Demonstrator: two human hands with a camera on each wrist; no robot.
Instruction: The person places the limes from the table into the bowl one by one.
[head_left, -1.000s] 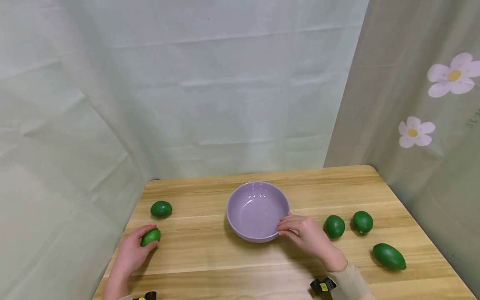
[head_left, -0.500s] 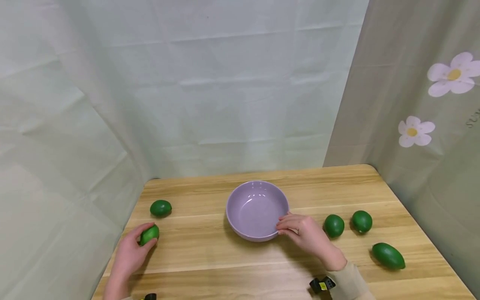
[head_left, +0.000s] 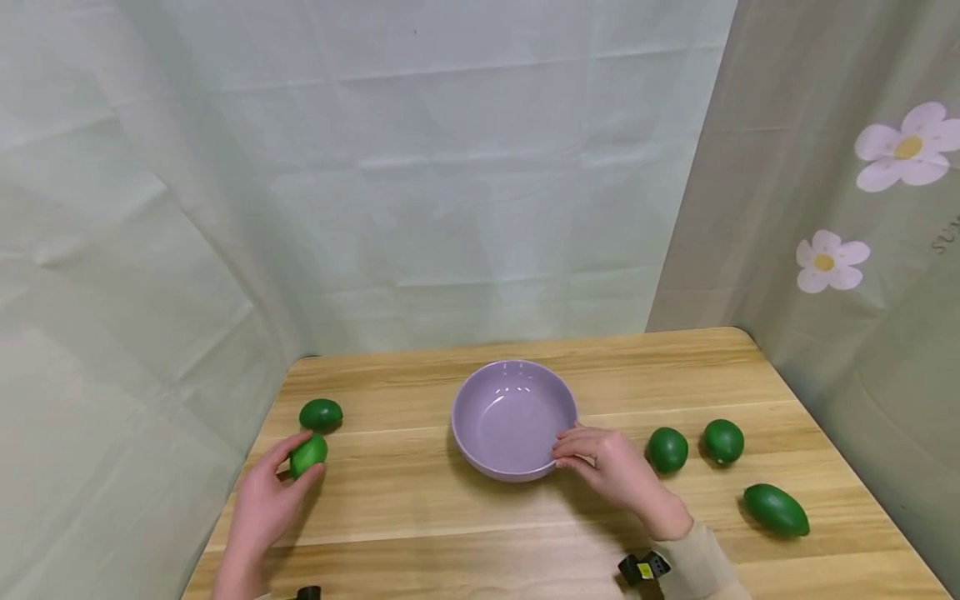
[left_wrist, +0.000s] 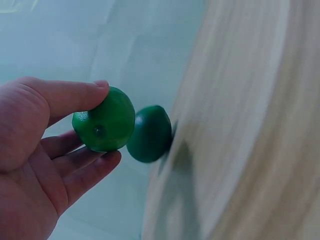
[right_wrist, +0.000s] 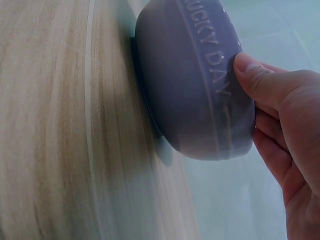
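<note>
My left hand (head_left: 266, 496) grips a bright green lime (head_left: 308, 456) between thumb and fingers. In the left wrist view this lime (left_wrist: 107, 122) is held off the wooden table, with its small stem mark showing. Just behind it a darker green lime (head_left: 321, 415) lies on the table. At the middle stands a purple bowl (head_left: 513, 421) with nothing in it. My right hand (head_left: 611, 467) pinches the bowl's right front rim, thumb outside. Raised letters reading "LUCKY DAY" run along the bowl's side (right_wrist: 200, 85) in the right wrist view.
Two round green limes (head_left: 667, 451) (head_left: 723, 442) lie right of the bowl on the wooden table (head_left: 420, 533). A longer green fruit (head_left: 776, 510) with pointed ends is nearer the right front. Pale cloth curtains (head_left: 465, 192) hang close behind and beside the table.
My left hand has moved slightly away from me and to the right with the lime, closer to the darker lime. The right hand and bowl have stayed in place.
</note>
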